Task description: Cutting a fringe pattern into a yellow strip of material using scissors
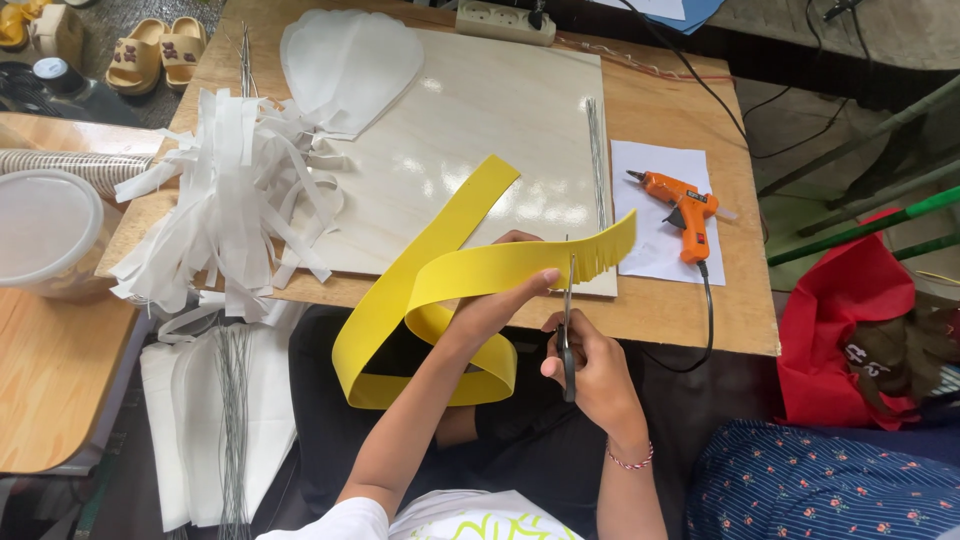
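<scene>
The left hand [497,305] pinches a long yellow strip [470,270] between thumb and fingers, holding it up over the near edge of the wooden table [700,320]. Just to its right, the right hand [590,375] is closed around the handles of a pair of scissors [568,320], whose blades point up into the strip's lower edge. Beyond the blades the strip's end is already cut into a short fringe, hanging free over the pale board [480,110]. The rest of the strip loops down below the left hand over the lap. Far right of the right hand, an orange glue gun [685,205] lies on a white sheet [650,235]. Left of the left hand, a heap of white paper strips [235,190] crowds the table's corner; the board's middle lies open.
</scene>
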